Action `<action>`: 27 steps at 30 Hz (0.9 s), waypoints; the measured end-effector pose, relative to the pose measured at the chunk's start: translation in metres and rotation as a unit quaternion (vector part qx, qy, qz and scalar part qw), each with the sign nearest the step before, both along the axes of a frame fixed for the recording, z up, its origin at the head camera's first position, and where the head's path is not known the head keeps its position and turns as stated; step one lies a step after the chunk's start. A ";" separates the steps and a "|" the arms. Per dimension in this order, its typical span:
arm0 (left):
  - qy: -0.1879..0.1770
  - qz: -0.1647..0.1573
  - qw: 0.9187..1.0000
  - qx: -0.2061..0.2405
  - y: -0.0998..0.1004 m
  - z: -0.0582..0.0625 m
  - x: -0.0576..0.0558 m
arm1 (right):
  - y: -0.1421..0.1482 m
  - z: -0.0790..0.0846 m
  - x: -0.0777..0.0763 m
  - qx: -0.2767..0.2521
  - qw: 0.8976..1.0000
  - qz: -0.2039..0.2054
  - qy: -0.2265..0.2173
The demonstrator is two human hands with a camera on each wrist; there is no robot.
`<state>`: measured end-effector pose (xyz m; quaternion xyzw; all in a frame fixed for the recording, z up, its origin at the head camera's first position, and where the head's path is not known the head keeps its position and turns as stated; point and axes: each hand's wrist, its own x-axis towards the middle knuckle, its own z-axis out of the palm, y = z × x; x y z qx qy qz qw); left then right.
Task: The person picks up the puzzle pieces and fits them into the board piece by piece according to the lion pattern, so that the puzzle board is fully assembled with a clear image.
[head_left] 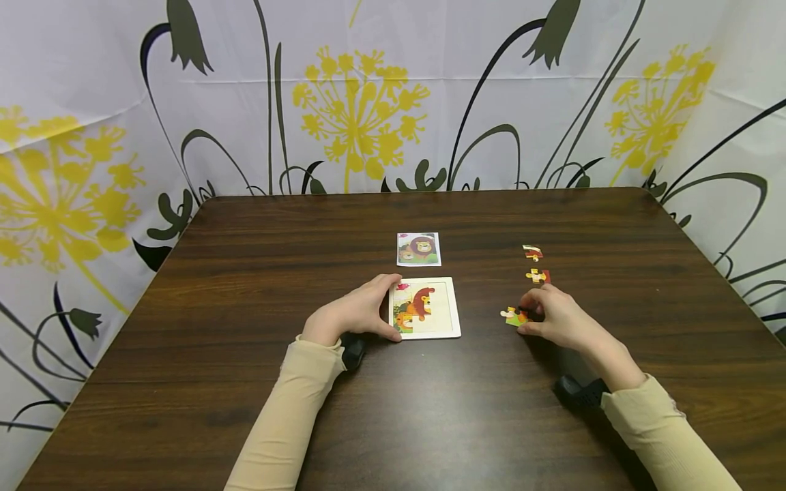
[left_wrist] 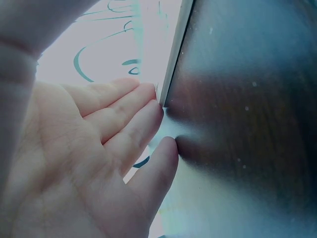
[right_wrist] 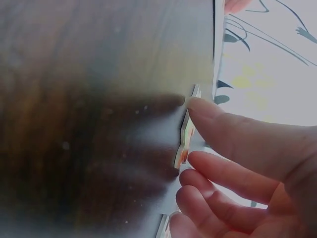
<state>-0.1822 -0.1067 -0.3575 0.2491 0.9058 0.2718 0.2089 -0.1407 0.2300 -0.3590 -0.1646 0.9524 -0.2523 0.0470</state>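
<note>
Progress: partway, by my judgement. The puzzle tray [head_left: 439,314] is lying near mid-table [head_left: 245,273], its left part carrying fitted pieces [head_left: 421,305] and its right part showing bare. To the right, well apart from the tray, three loose pieces are showing: a far piece [head_left: 533,253], a middle piece [head_left: 537,275] and a near piece [head_left: 514,318]. I am judging these as left to place; more could be hiding under my hand. Just beyond the tray, a picture card [head_left: 419,249] is showing a lion scene.

Hands: my left hand [head_left: 354,311] is bracing the tray's left side, thumb at the near corner, fingers at the far corner, spreading wide and fairly straight. My right hand [head_left: 560,319] is pinching the near piece, the thumb-to-forefinger gap only as wide as the piece. I cannot tell whether the piece is clearing the table.

Views: only the head view is giving the layout and printed faces clearly. The left wrist view is showing my palm, with the tray edge-on and its fill hidden. The right wrist view is revealing the near piece's thin pale edge and both pinching fingertips, which my hand is partly covering from above.
</note>
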 end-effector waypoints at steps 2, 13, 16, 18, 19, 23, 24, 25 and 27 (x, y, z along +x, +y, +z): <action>-0.001 0.001 1.000 -0.001 0.000 -0.001 0.000 | 0.000 0.000 0.000 -0.002 1.000 -0.005 -0.001; 0.007 -0.004 1.000 -0.002 0.000 -0.001 0.000 | -0.001 0.000 0.001 -0.003 1.000 -0.015 -0.009; 0.006 -0.004 1.000 -0.003 0.000 -0.001 0.000 | -0.001 0.000 0.000 -0.002 1.000 -0.015 -0.011; 0.005 -0.004 1.000 -0.002 0.000 0.000 0.000 | -0.001 0.000 0.000 -0.003 1.000 -0.016 -0.013; 0.005 -0.004 1.000 -0.002 0.000 0.000 0.000 | -0.001 0.000 0.000 -0.003 1.000 -0.017 -0.013; 0.002 -0.003 1.000 -0.002 0.000 0.001 0.001 | -0.001 0.000 -0.001 -0.011 1.000 -0.021 -0.020; 0.001 -0.002 1.000 -0.002 0.000 0.002 0.001 | -0.001 0.000 -0.001 -0.014 0.999 -0.022 -0.024; 0.000 -0.002 1.000 -0.003 0.000 0.002 0.001 | -0.001 0.001 -0.001 -0.018 0.999 -0.022 -0.027; -0.001 -0.002 1.000 -0.002 0.000 0.002 0.001 | 0.000 0.001 -0.002 -0.026 0.999 -0.020 -0.033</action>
